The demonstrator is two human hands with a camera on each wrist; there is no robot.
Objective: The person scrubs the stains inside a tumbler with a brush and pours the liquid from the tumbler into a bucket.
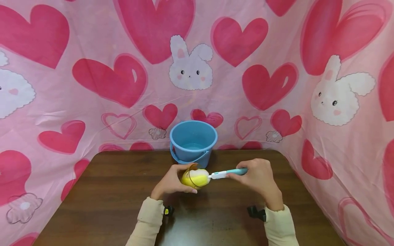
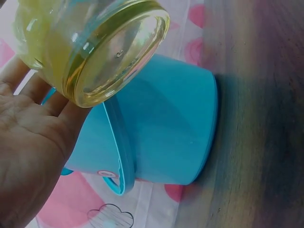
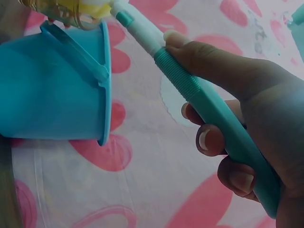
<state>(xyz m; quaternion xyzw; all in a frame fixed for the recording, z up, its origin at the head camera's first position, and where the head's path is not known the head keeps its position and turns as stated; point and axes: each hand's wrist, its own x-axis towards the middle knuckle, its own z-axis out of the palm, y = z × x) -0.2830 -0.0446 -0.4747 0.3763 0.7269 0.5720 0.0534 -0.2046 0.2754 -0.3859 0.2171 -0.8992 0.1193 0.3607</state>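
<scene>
Right hand (image 1: 258, 175): grips teal-and-white brush handle (image 3: 219, 119), with thumb on the shaft. At handle's far end: yellow-and-white sponge head (image 1: 202, 179), partly inside amber glass (image 2: 118, 54). Left hand (image 1: 171, 182): holds glass tipped sideways between thumb and fingers, mouth toward right hand, raised above brown tabletop (image 1: 110, 194). Just beyond, upright on tabletop: blue bucket (image 2: 164, 118), bail (image 1: 187, 161) down. Behind: pink backdrop (image 1: 227, 95) with hearts and rabbits.
</scene>
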